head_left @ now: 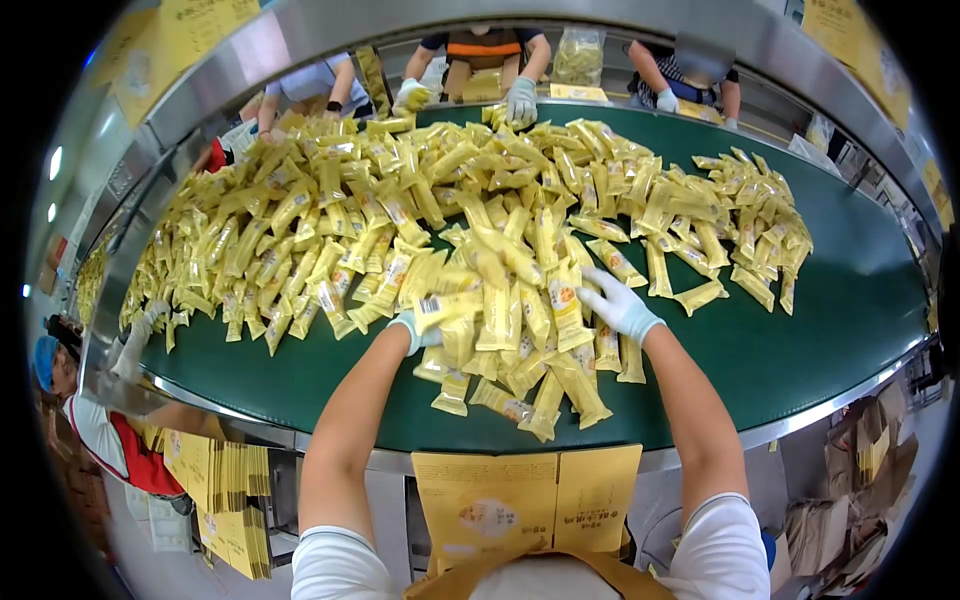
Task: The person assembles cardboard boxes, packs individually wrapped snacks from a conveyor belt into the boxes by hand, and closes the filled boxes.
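At far left, a co-worker (pixel 105 440) in a blue cap and red apron stands beside the green surface (pixel 800 350), above stacks of flat yellow cartons (pixel 225 480). Yellow packets (pixel 260 240) lie heaped from the surface's left end across its middle, and another co-worker (pixel 312 85) in a pale top leans in at the far edge. The person's left hand (pixel 418 332), in a pale glove, reaches in against the near pile's left side, mostly hidden by packets; whether its fingers grip anything cannot be told. Across the surface, a third co-worker (pixel 480 55) works with gloved hands at the heap's far side, while a printed yellow box (pixel 500 500) sits by the near edge, before the person's body. The gloved right hand (pixel 622 306) lies at the near pile's right side, fingers spread beside the packets. Beyond, at upper right, a fourth co-worker (pixel 690 85) stands at the far edge. A looser cluster of packets rests farther right on the surface; brown cardboard (pixel 835 520) piles up at lower right.
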A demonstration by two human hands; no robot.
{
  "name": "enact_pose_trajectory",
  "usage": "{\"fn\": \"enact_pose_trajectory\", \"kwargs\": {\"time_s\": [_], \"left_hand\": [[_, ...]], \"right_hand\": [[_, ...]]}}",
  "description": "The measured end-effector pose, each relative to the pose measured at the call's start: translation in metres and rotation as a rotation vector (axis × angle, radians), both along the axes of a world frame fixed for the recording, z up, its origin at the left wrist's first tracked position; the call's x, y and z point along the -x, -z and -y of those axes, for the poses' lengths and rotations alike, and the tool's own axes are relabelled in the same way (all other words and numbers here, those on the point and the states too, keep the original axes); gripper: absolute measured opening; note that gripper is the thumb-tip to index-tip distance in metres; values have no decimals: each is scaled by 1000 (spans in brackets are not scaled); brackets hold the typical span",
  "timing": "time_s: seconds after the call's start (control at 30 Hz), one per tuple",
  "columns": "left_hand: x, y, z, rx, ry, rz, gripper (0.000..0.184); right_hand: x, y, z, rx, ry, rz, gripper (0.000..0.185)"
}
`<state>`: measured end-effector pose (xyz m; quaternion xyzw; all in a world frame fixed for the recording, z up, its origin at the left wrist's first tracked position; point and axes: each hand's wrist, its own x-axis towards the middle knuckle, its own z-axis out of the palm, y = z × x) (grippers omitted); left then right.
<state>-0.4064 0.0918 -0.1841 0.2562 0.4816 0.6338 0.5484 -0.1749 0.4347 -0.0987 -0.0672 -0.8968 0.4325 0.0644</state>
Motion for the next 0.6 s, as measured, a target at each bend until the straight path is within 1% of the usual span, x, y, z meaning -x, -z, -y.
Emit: {"fn": "enact_pose_trajectory", "kwargs": {"time_s": [0.03, 0.07, 0.1, 0.13, 0.17, 0.2, 0.23, 0.27, 0.3, 0.33, 0.37, 0.4, 0.43, 0.47, 0.5, 0.53, 0.57, 0.6], "left_hand": [[-3, -11, 8, 199, 122, -786, 52], [-6, -22, 15, 338, 168, -1274, 53], [-38, -76, 20, 530, 140, -1369, 55], [-36, -81, 35, 709, 189, -1372, 57], [-60, -129, 40, 914, 287, -1364, 53], [-63, -131, 62, 961, 238, -1397, 49], [-77, -145, 80, 1010, 163, -1393, 44], [-92, -145, 103, 961, 37, -1447, 37], [-117, -160, 118, 994, 10, -1452, 32], [-140, -165, 137, 1027, -7, -1330, 30], [-166, -173, 151, 1013, 42, -1181, 30], [-189, -164, 168, 953, 34, -1138, 33], [-213, -154, 175, 969, 42, -1086, 38], [-231, -138, 178, 967, 62, -927, 47], [-253, -127, 175, 896, 14, -1003, 53], [-269, -117, 165, 905, 26, -952, 66], [-281, -66, 165, 575, -221, -615, 68], [-297, -50, 157, 505, -394, -554, 67]], "right_hand": [[-9, -4, -4, -50, -63, -1, 57], [-24, -6, -5, -178, -23, 17, 55], [-41, -9, -1, -306, 18, 39, 54], [-62, -15, 5, -321, 72, 41, 52], [-87, -23, 12, -336, 127, 45, 51], [-112, -34, 22, -272, 154, 15, 51], [-139, -35, 28, -260, 183, -69, 45], [-166, -39, 35, -219, 168, -162, 38], [-193, -49, 48, -53, 217, -92, 30], [-220, -48, 60, 49, 300, -48, 29], [-247, -39, 69, 140, 384, 70, 31], [-270, -32, 81, 126, 448, 153, 35], [-289, 1, 83, 91, 466, 198, 44], [-301, -6, 103, -97, 546, 386, 53], [-311, 9, 115, 3, 546, 416, 62], [-316, 30, 127, 19, 541, 376, 63], [-318, 51, 135, 34, 536, 334, 63], [-316, 74, 138, 207, 572, 269, 64]]}}
